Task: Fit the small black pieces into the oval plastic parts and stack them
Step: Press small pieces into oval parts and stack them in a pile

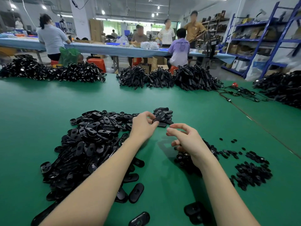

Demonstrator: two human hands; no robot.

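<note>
**Left hand pinches an oval part at the stack; right hand holds nothing that shows**

The left hand [143,123] pinches one oval part [158,117] between thumb and fingertips, holding it tilted just at the near edge of the small stack [163,115] of finished parts at the far side of the work area. The right hand [187,141] hangs beside it with its fingers loosely curled and a gap between thumb and forefinger; nothing shows in that gap, though a tiny piece tucked under the lower fingers could not be ruled out.

Judging by where the held part is, the step in hand is the stacking: this part looks ready to go onto the pile. Whether its black piece is already seated cannot be told, since the part is small and dark. The next move calls for laying it flat on the stack without knocking the others askew, then the left hand reaching to the big heap of loose oval parts [84,144] while the right dips into the small black pieces [195,156] directly under it.

The oval parts are glossy black, flat and elongated with rounded ends, many showing an opening in the middle. The small pieces are little dark discs, some scattered further to the right [253,174] on the green table [179,98]. All are light and slippery-looking, likely to slide if nudged.
</note>
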